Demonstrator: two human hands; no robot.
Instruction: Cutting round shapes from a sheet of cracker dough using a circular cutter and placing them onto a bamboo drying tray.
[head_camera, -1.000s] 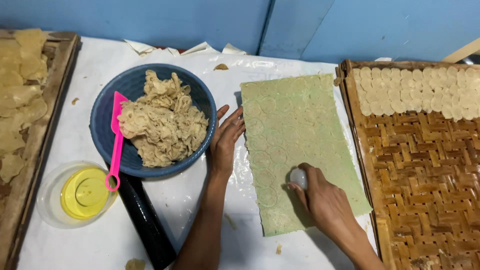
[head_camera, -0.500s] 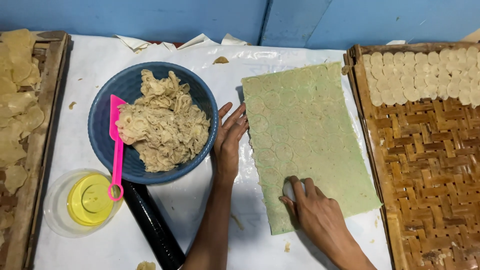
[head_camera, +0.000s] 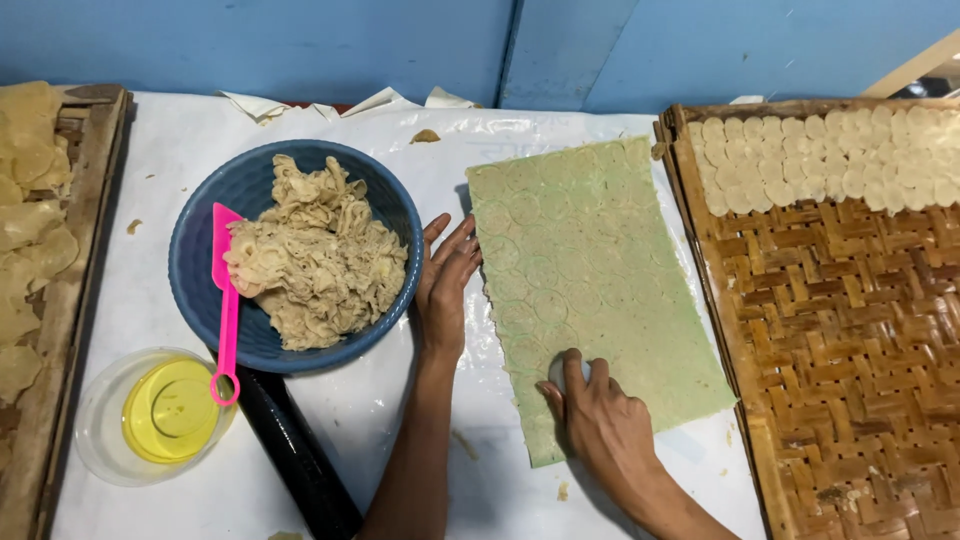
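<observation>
Since one second ago, right hand has shifted its small round cutter, fingers clamped over it, leftward along the near end of the pale green rectangular dough sheet. Sheet's long axis runs away from it. Left hand, fingers spread flat, steadies the sheet's left edge.

Bowl left of dough sheet, tray right.

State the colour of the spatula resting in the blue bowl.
Bright pink: the spatula leans on the bowl rim, clearest in the head view.
</observation>
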